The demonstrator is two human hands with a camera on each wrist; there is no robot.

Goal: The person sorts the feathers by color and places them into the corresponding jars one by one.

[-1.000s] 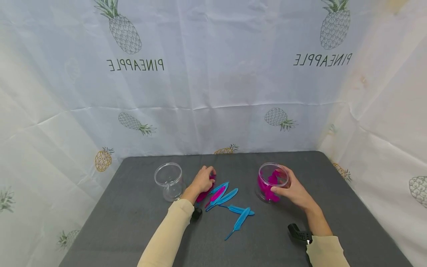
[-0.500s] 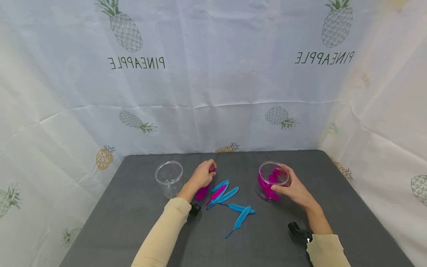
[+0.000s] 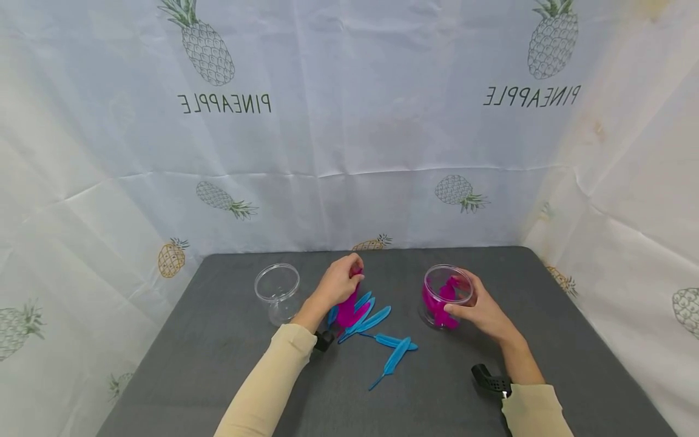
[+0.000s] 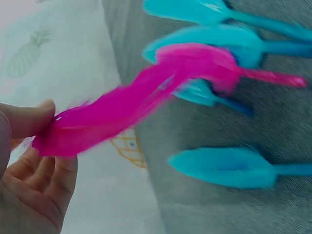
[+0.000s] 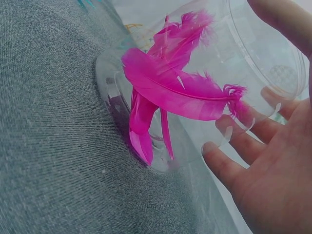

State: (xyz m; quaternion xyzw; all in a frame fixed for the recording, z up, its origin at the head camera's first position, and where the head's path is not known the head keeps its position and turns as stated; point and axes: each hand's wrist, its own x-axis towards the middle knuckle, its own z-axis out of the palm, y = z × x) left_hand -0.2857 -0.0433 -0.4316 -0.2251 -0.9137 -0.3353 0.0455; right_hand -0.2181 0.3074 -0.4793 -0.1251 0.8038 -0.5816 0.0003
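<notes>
My left hand (image 3: 340, 282) pinches the tip of a bright pink feather (image 4: 107, 114) between thumb and fingers, and the feather hangs down over the pile. Beneath it, a second pink feather (image 4: 222, 68) lies on blue feathers (image 4: 209, 39); in the left wrist view the two pink ones overlap. My right hand (image 3: 486, 312) grips the side of a transparent jar (image 3: 448, 266) standing on the table. Several pink feathers (image 5: 175, 90) are inside that jar, some crossing each other, as the right wrist view shows.
Another transparent jar (image 3: 276, 264) stands at the left, near my left forearm. Two crossed blue feathers (image 3: 395, 358) lie in front of the pile on the dark grey table (image 3: 218, 364). A white pineapple-print cloth (image 3: 349, 133) hangs behind the table.
My left hand has lifted the pink feather off the table and moved slightly up and right, over the other feathers. The right hand and its jar stay in place.
</notes>
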